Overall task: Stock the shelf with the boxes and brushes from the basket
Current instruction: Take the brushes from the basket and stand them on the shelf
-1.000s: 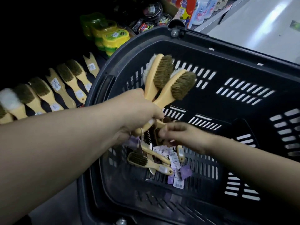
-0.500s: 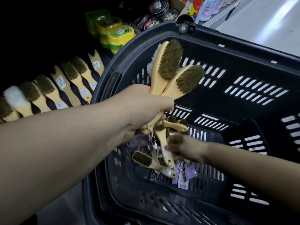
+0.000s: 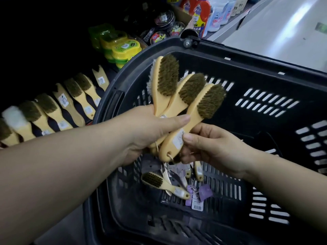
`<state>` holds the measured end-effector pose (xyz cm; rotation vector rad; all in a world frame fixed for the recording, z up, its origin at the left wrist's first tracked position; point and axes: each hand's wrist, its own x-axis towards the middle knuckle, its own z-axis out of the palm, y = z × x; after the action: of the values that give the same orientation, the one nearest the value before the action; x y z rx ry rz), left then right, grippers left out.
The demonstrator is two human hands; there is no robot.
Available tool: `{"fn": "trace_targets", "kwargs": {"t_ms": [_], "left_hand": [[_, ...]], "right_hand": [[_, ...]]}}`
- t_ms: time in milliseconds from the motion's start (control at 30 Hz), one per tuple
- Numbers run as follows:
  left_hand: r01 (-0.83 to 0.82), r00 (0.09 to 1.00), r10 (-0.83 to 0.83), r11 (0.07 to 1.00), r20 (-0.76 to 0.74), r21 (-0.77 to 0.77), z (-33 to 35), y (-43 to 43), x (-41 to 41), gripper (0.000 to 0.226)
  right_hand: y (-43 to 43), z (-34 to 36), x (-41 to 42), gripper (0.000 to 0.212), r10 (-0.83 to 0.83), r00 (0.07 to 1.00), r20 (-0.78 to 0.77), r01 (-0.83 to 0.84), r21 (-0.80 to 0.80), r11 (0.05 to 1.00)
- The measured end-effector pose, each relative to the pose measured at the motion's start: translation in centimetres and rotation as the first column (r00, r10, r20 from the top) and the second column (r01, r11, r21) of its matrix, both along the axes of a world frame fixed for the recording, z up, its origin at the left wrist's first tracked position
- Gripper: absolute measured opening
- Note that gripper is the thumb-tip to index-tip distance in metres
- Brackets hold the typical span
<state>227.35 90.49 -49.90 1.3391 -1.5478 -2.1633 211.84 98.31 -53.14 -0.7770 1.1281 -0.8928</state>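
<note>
The left hand (image 3: 150,128) grips a fan of wooden shoe brushes (image 3: 169,89) by their handles above the black basket (image 3: 247,62). Its thumb lies flat across the handles and pins them. The other fingers are curled underneath and mostly hidden. The right hand (image 3: 212,147) pinches the tagged end of a third brush (image 3: 198,112) between thumb and fingertips and holds it against the fan, bristles up.

The step in hand looks like gathering a handful before shelving. To do it well, the thumb would need to lift just enough for the third handle to slide under, then clamp again before the right hand lets go (the hanging cords could snag). Keeping the bristles facing one way would make the set easy to lay down.

A small brush (image 3: 159,183) and a few more handles lie on the basket floor among purple price tags (image 3: 200,193). I see no boxes there. To the left, the row of shelved brushes (image 3: 58,110) lies heads up and overlapping, so new ones probably go in the same way.
</note>
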Motion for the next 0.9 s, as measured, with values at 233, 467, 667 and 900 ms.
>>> {"fn": "trace_targets", "kwargs": {"t_ms": [233, 467, 667, 900], "left_hand": [[0.098, 0.993, -0.093, 0.993, 0.067, -0.072, -0.2, -0.5, 0.2, 0.051], [0.008, 0.997, 0.005, 0.985, 0.071, -0.174, -0.5, -0.3, 0.0, 0.03], [0.019, 0.998, -0.011, 0.987, 0.055, -0.16, -0.7, -0.5, 0.0, 0.032], [-0.014, 0.998, 0.023, 0.987, 0.053, -0.159, -1.2, -0.8, -0.1, 0.028]], "right_hand": [[-0.3, -1.1, -0.5, 0.021, -0.007, 0.992, -0.127, 0.001, -0.048, 0.999], [-0.5, -9.2, -2.6, 0.022, 0.428, 0.824, -0.372, -0.308, 0.341, 0.888], [1.2, -16.2, 0.7, 0.033, 0.742, 0.118, -0.66, -0.55, 0.579, 0.602], [1.3, -12.8, -0.6, 0.02, 0.726, 0.452, -0.519, -0.473, 0.551, 0.688]]}}
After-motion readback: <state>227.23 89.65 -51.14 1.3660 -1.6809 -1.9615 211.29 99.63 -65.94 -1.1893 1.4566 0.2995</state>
